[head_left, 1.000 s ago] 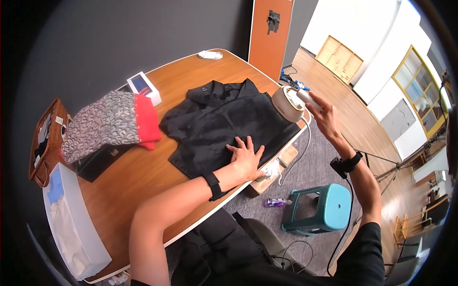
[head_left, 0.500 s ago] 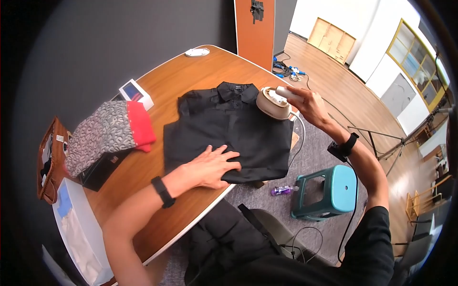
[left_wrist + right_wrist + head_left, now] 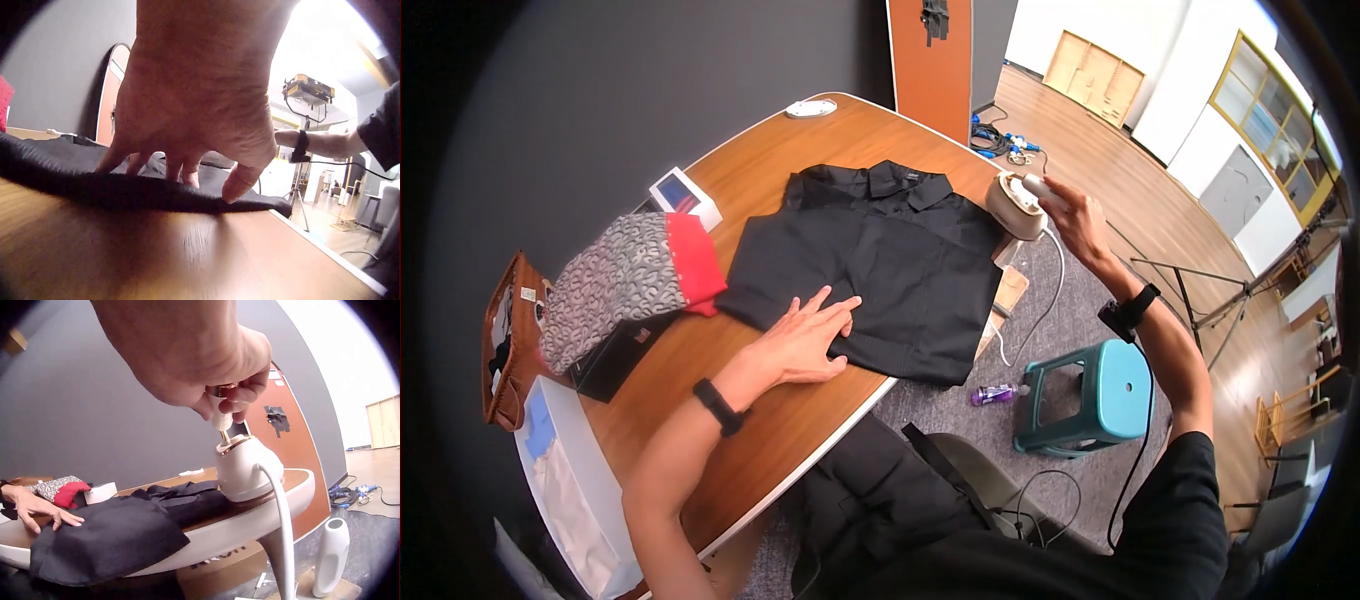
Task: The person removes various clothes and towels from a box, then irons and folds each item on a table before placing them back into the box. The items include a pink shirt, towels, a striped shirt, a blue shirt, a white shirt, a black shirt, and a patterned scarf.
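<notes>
A black collared shirt (image 3: 900, 265) lies spread on the wooden table (image 3: 730, 370), its lower right part reaching past the edge. My left hand (image 3: 805, 345) rests on the shirt's near left edge with fingers spread; in the left wrist view its fingertips (image 3: 187, 177) press into the cloth. At the table's far right edge stands a cream garment steamer (image 3: 247, 465) with gold trim and a thick white cord (image 3: 282, 519). My right hand (image 3: 1080, 222) grips the steamer's handle from above, its fingers curled round it. The steamer is beside the shirt's right side.
On the left are a patterned cloth with a red edge (image 3: 697, 260), a white phone box (image 3: 705, 210), a brown basket (image 3: 525, 370) and a white box of tissue-like cloth (image 3: 615, 540). A teal stool (image 3: 1115, 400) and a purple bottle (image 3: 992, 395) are on the floor.
My left hand has shifted left over the shirt, which has turned and slid leftward at its lower edge. The steamer in my right hand has moved right, away from the shirt's middle.
</notes>
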`<state>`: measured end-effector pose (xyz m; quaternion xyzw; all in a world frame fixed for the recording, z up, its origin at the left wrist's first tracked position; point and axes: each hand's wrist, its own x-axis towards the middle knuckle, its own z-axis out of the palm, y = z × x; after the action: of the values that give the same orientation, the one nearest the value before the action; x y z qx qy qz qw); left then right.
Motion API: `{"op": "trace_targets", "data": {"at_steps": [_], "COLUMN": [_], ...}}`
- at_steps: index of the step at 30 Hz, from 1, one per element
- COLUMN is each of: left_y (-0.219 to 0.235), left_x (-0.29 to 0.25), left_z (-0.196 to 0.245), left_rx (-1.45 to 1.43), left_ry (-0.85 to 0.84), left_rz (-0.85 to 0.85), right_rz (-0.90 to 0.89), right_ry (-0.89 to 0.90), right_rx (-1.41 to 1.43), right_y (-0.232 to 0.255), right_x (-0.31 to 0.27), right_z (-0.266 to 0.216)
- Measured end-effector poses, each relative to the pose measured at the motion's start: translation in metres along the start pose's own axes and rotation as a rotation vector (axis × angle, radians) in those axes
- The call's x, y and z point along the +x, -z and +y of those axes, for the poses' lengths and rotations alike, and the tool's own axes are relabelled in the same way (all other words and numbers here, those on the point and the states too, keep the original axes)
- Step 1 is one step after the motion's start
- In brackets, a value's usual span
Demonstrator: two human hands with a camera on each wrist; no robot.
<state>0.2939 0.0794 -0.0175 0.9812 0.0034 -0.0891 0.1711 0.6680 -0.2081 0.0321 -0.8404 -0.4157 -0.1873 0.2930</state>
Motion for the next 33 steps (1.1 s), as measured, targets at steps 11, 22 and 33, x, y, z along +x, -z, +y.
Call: {"op": "trace_targets", "data": {"at_steps": [11,22,33], "left_y": [-0.034,-0.046,-0.037], "left_x": [0.007,0.006,-0.002], "left_z": [0.061,0.062,0.052], "left_rx": [0.326,0.296,0.279], "left_ry": [-0.060,0.007,-0.039], "left_rz": [0.140,-0.060,-0.117], "right_rz": [-0.088,-0.203,-0.074], "right_ry": [0.029,0.010,-0.051], "right_rx": [0.074,0.040,-0.057], "right_y": [-0.022,-0.063,-0.044], "right_x": [0.038,0.056,0.072], "right_z": [-0.069,-0.034,-0.030]}}
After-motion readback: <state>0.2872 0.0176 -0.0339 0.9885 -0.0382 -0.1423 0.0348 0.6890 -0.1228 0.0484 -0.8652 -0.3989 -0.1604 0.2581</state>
